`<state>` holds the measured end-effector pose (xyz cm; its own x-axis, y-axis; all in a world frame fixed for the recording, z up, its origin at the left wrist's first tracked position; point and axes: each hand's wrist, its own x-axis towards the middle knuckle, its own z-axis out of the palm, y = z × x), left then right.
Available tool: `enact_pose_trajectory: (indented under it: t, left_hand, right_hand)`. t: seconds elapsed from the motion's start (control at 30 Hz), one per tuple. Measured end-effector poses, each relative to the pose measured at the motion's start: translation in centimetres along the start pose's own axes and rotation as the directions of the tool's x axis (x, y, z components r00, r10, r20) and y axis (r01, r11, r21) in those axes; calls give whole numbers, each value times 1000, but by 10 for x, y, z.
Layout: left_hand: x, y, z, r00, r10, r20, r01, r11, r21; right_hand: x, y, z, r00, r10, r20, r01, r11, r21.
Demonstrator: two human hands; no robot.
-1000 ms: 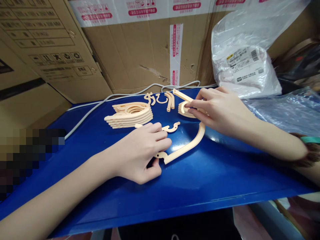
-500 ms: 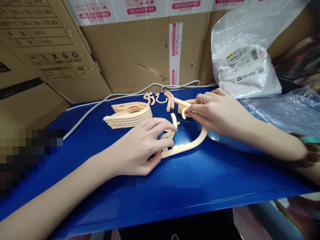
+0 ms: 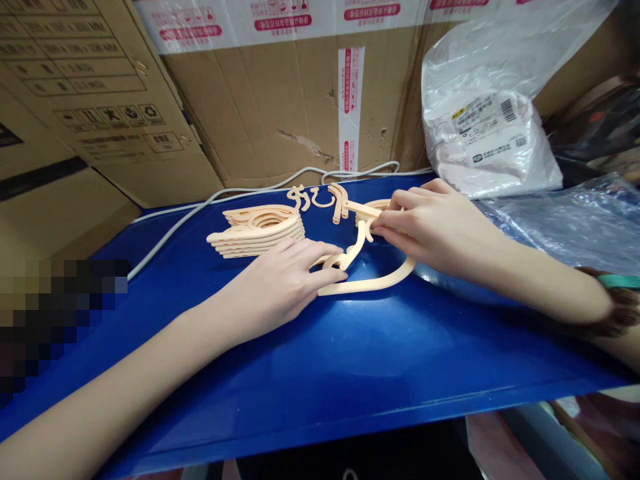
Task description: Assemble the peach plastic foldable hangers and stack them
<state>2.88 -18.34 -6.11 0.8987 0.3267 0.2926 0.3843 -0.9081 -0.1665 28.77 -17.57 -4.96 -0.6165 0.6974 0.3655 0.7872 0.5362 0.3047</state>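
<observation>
Gripping on both sides: left hand [image 3: 295, 273] has its fingertips closed on a short curved piece [image 3: 357, 247], thumb mostly hidden; right hand [image 3: 425, 213] pinches a flat strip [image 3: 359, 209]. Clock centred on the long curved arm [image 3: 370, 287]: it lies on the blue surface [image 3: 350, 373] between the hands, left end under the left fingers, can't tell if joined to the short piece. All cream parts look like moulded plastic: should be light, fairly stiff, smooth enough to slip, thin hooked bits probably easiest to snap. I'd take the long arm mid-bend, the short piece near its thick end, the strip by its flat faces. Watch the left stack [image 3: 250, 235] at 10, close to the left knuckles; right stack [image 3: 383, 203] at 12, partly behind the right fingers; loose curved parts [image 3: 338, 200] at 11. Cable [image 3: 220, 195] and carton [image 3: 270, 120] limit the far side, plastic bag [image 3: 495, 140] at 1 to 2, clear sheet [image 3: 565, 213] at 2 to 3. Best room looks toward 6, glossy surface running to the near edge, so parts could slide that way
</observation>
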Motion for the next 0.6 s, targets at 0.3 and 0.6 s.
enact_pose_trajectory:
  t: [0.3, 0.6]
  left_hand:
    - [-1, 2, 0, 1000, 2, 16, -1, 1000, -14]
    - [-1, 6, -7, 999, 2, 33, 5, 977, -215]
  right_hand:
    - [1, -2, 1, 1000, 16, -2, -16, 1000, 5]
    - [0, -1, 4, 1000, 0, -24, 2, 998, 66]
